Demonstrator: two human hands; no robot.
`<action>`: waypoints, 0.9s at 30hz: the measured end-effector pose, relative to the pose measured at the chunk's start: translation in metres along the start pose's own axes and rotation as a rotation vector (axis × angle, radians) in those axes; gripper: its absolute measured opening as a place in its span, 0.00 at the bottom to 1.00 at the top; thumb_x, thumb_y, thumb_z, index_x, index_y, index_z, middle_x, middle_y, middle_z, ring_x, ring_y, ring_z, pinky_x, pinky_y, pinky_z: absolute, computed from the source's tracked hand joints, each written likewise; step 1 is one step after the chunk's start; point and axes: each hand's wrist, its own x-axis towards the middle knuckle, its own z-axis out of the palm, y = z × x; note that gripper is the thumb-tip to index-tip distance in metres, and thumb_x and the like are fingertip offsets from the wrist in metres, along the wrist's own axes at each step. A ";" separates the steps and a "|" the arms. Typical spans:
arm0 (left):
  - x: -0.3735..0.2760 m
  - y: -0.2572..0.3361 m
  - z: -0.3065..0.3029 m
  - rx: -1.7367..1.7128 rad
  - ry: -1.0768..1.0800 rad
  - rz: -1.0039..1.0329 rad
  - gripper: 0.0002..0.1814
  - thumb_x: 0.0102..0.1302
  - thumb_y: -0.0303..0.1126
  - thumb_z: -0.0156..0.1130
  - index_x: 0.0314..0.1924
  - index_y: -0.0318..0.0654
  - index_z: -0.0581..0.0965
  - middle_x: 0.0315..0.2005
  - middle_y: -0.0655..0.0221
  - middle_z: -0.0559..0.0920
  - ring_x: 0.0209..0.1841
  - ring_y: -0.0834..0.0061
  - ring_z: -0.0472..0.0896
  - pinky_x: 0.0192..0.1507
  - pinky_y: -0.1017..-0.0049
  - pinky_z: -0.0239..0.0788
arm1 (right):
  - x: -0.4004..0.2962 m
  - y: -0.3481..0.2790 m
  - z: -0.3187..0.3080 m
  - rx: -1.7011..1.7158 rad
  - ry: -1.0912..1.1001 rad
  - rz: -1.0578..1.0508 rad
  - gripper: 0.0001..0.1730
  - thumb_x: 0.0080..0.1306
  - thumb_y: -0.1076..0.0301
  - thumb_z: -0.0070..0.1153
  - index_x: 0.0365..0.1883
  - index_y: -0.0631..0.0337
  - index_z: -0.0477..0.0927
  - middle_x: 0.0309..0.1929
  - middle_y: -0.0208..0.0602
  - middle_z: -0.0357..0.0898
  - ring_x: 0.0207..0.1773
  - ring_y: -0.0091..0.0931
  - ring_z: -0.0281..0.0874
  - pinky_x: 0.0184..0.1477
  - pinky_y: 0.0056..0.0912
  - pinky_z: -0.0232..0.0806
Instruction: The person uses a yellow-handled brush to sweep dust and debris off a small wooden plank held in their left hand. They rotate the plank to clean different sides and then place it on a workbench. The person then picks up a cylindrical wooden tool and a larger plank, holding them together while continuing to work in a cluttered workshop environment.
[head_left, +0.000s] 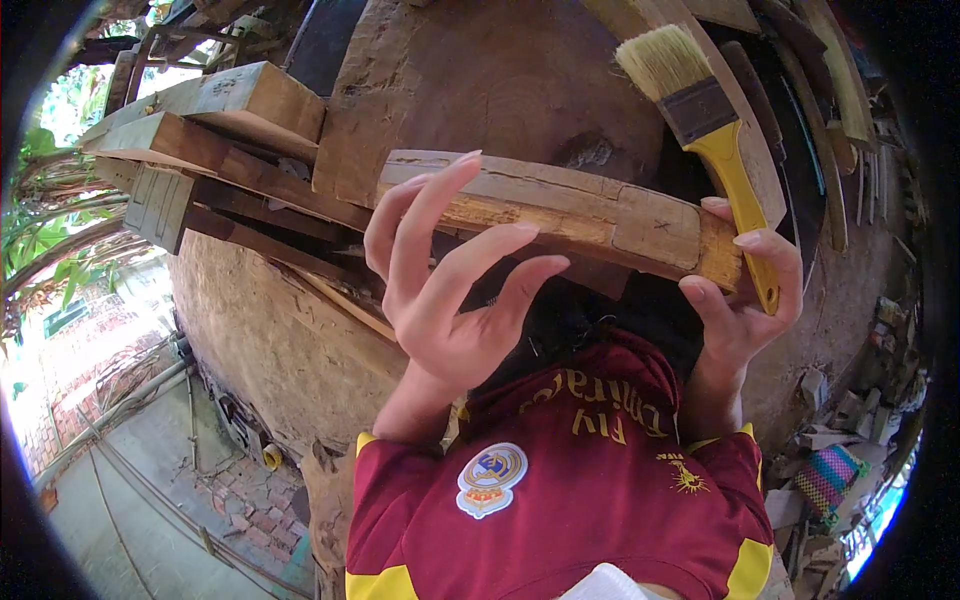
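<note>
A long, slightly curved wooden piece with a cracked grey top edge and a small pencilled cross runs slantwise before my chest. My right hand grips its right end, thumb at the lower edge and fingertips above. The same hand also holds a flat paintbrush, whose yellow handle passes between the fingers and whose pale bristles point up. My left hand is spread in front of the piece's left part with its fingers apart. Whether those fingertips touch the wood cannot be told.
Under the wood lies a wide brown wooden slab tabletop. Several cut wooden blocks are stacked on the left. Curved wooden strips lie at upper right. Offcuts and a checked woven item sit low on the right.
</note>
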 end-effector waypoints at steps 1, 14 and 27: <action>0.001 0.001 0.001 -0.003 -0.002 -0.005 0.17 0.50 0.41 0.80 0.36 0.43 0.83 0.57 0.56 0.80 0.60 0.56 0.73 0.62 0.61 0.64 | 0.001 0.000 -0.001 -0.015 -0.018 -0.021 0.36 0.45 0.64 0.82 0.48 0.60 0.73 0.48 0.55 0.82 0.52 0.41 0.81 0.56 0.43 0.73; 0.001 0.004 0.008 0.098 0.078 -0.013 0.07 0.54 0.33 0.75 0.31 0.46 0.83 0.57 0.58 0.80 0.56 0.58 0.75 0.60 0.67 0.61 | -0.003 0.002 -0.001 0.046 -0.046 -0.044 0.34 0.44 0.68 0.82 0.47 0.60 0.74 0.48 0.55 0.82 0.53 0.42 0.81 0.55 0.45 0.74; 0.002 0.001 0.003 0.193 0.054 -0.001 0.07 0.55 0.31 0.73 0.27 0.41 0.81 0.56 0.59 0.81 0.56 0.58 0.74 0.58 0.67 0.61 | -0.004 0.006 0.001 -0.167 -0.080 -0.226 0.37 0.44 0.65 0.83 0.47 0.59 0.72 0.44 0.55 0.83 0.47 0.43 0.84 0.50 0.46 0.74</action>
